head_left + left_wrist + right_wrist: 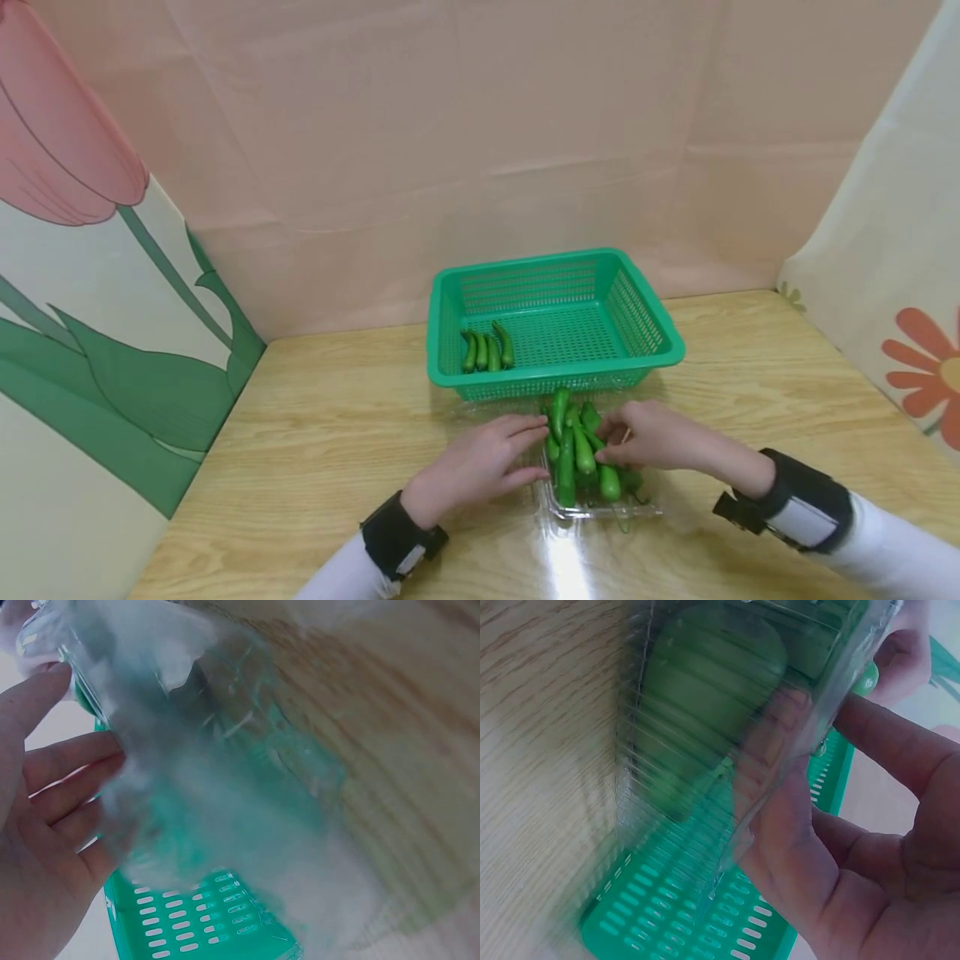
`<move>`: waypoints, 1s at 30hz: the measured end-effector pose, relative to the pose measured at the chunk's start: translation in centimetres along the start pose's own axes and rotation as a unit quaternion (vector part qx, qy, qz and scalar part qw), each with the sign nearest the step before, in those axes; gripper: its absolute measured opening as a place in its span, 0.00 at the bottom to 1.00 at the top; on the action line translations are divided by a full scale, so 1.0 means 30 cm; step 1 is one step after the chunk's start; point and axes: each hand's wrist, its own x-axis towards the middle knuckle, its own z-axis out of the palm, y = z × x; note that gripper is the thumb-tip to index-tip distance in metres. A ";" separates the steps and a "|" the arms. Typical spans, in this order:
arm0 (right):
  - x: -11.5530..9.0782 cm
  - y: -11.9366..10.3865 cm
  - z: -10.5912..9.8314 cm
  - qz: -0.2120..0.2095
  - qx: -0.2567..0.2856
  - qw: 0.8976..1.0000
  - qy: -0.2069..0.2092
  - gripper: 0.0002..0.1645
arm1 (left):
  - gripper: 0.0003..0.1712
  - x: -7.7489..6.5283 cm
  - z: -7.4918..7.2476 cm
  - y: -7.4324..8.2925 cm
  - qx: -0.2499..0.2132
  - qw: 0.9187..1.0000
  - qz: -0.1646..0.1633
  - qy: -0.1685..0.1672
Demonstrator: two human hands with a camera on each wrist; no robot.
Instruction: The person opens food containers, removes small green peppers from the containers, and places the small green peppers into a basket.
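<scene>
In the head view, a clear plastic container (573,512) sits on the table, heaped with several long green chili peppers (584,450). The left hand (480,458) lies at the container's left side with its fingers extended toward the peppers. Its fingers (75,761) show beside the clear plastic in the left wrist view, holding nothing that I can see. From the right, the right hand (652,435) reaches onto the heap with bent fingers. In the right wrist view, some of its fingers (776,742) lie behind the clear wall, near a green pepper (712,682); any grip there is hidden.
Directly behind the container stands a green perforated basket (555,371), with several green chili peppers (487,350) lying in its left part. A clear plastic lid appears to spread to the container's left. A pink cloth backdrop (480,150) hangs behind the wooden table (337,417).
</scene>
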 end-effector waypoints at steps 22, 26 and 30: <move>0.007 -0.008 0.013 0.035 0.047 0.998 0.021 0.22 | 0.33 0.002 0.010 -0.005 0.000 1.000 0.001 0.005; 0.010 -0.008 0.015 0.045 0.059 0.997 0.023 0.22 | 0.33 0.002 0.011 -0.005 0.001 1.000 0.002 0.006; 0.010 -0.008 0.013 0.049 0.061 0.997 0.029 0.24 | 0.33 0.003 0.008 -0.004 0.002 1.000 0.004 0.009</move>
